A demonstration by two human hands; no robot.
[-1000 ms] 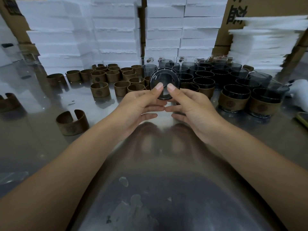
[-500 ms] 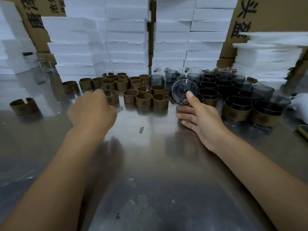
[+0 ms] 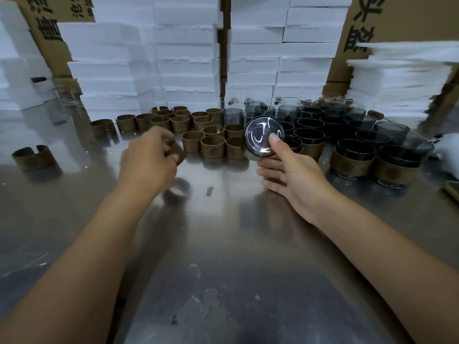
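My right hand (image 3: 291, 173) grips a dark glass cup (image 3: 263, 138) tipped on its side, its round base facing me and my thumb pressed on that base. My left hand (image 3: 149, 161) is blurred with motion and holds a brown sleeve ring (image 3: 175, 151) lifted just above the steel table (image 3: 223, 244). A cluster of loose brown sleeve rings (image 3: 213, 147) stands between the two hands. To the right stand dark glass cups in brown sleeves (image 3: 352, 158).
Bare dark glass cups (image 3: 310, 120) fill the back right. One open sleeve ring (image 3: 34, 157) lies alone at far left. White foam boxes (image 3: 186, 58) are stacked behind, foam sheets (image 3: 400, 80) at right, cardboard cartons behind those. A white object (image 3: 447, 145) sits at the right edge.
My left hand left the cup, swung out left, then came back toward the middle holding a sleeve ring. My right hand kept the cup, which now sits a little lower and right.
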